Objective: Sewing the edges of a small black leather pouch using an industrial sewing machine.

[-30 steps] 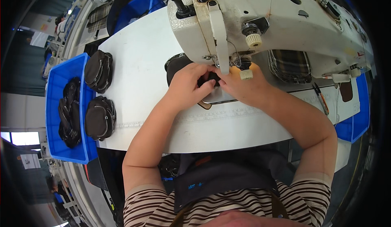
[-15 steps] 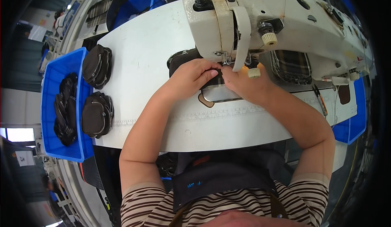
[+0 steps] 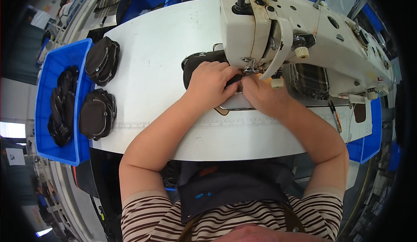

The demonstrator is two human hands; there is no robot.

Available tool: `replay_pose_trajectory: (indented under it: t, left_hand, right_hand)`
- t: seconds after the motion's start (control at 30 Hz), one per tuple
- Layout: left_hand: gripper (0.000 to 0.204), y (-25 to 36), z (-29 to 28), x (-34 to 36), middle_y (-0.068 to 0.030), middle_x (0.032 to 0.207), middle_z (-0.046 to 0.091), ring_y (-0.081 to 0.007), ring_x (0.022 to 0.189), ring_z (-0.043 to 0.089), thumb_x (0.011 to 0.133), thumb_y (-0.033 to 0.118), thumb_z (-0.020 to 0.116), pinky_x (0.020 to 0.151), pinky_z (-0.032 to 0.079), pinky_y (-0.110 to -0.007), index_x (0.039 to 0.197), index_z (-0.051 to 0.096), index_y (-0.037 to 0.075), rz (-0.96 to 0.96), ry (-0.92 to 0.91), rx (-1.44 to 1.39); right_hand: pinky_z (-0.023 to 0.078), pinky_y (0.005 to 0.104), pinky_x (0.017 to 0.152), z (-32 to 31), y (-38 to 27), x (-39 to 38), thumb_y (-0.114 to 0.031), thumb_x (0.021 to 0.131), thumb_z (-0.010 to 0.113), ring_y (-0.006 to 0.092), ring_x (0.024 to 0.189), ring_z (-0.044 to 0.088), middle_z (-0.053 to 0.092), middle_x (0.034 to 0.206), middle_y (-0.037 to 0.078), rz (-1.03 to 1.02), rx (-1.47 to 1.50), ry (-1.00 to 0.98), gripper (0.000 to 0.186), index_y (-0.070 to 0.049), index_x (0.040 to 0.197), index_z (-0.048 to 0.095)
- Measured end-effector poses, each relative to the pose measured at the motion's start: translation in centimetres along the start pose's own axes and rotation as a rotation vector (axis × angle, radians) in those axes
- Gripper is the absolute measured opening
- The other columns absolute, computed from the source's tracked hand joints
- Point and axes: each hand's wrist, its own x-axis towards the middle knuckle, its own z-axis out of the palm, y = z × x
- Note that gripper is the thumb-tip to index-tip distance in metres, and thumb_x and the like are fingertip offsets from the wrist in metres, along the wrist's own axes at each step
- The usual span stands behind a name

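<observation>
Dark fabric piece [image 3: 200,64] sits on the white table [image 3: 156,46] under the sewing machine [image 3: 295,29] head, pinned there by both hands; since the earlier frame hands stay at the needle, view has shifted so machine sits further right; piece is black, rounded, partly hidden; left hand [image 3: 211,85] curled flat on it, right hand [image 3: 260,95] pinching its edge; blue bin [image 3: 56,151] at left holds more dark pieces, two stacks [image 3: 99,85] beside it.

Both hands cover most of the dark workpiece [image 3: 197,64] under the sewing machine's head [image 3: 260,29]; the needle is hidden, and each grip's closure cannot be told
</observation>
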Motion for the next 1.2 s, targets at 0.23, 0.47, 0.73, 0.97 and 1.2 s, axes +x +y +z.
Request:
replay_pose_trajectory:
  t: [0.23,0.47,0.73,0.97,1.2]
  left_hand:
    - [0.024,0.2,0.6,-0.3,-0.0004,0.094,0.064,-0.0205,0.079,0.061,0.073,0.015,0.076,0.065,0.049,-0.035,0.096,0.067,0.014,0.046,0.188,0.108]
    - [0.027,0.5,0.5,-0.3,0.0013,0.087,0.059,-0.0189,0.077,0.058,0.068,0.013,0.076,0.065,0.048,-0.032,0.090,0.061,0.013,0.133,0.277,0.166]
    - [0.028,0.6,1.2,-0.2,0.0002,0.082,0.057,-0.0189,0.074,0.058,0.067,0.013,0.076,0.066,0.045,-0.033,0.090,0.061,0.013,0.139,0.300,0.176]
    - [0.027,0.8,1.1,-0.5,-0.0007,0.081,0.058,-0.0208,0.074,0.058,0.071,0.014,0.077,0.068,0.045,-0.035,0.093,0.061,0.013,0.083,0.267,0.116]
    - [0.020,1.1,1.5,-0.4,-0.0036,0.082,0.067,-0.0263,0.079,0.067,0.077,0.012,0.074,0.072,0.052,-0.039,0.094,0.065,0.010,-0.042,0.128,0.035]
  right_hand:
    - [0.054,0.0330,0.057,-0.2,0.0,0.6,-0.015,0.080,0.078,0.0201,0.064,0.065,0.066,0.080,-0.001,0.037,0.027,0.133,0.034,-0.011,0.111,0.065]
    - [0.054,0.0319,0.058,-0.1,0.0,0.3,-0.016,0.079,0.079,0.0218,0.065,0.065,0.067,0.083,-0.002,0.039,-0.016,0.133,0.035,-0.012,0.111,0.066]
    - [0.055,0.0366,0.058,-0.2,0.0,1.1,-0.006,0.076,0.075,0.0258,0.069,0.067,0.067,0.082,0.003,0.075,0.161,0.095,0.031,-0.008,0.106,0.067]
    - [0.055,0.0360,0.056,-0.2,0.0,1.2,-0.004,0.078,0.072,0.0260,0.066,0.067,0.064,0.074,0.004,0.070,0.154,0.094,0.031,-0.006,0.108,0.066]
    - [0.053,0.0353,0.053,0.3,-0.3,1.0,-0.009,0.076,0.074,0.0239,0.060,0.064,0.061,0.071,0.003,0.067,0.071,0.073,0.036,-0.004,0.110,0.064]
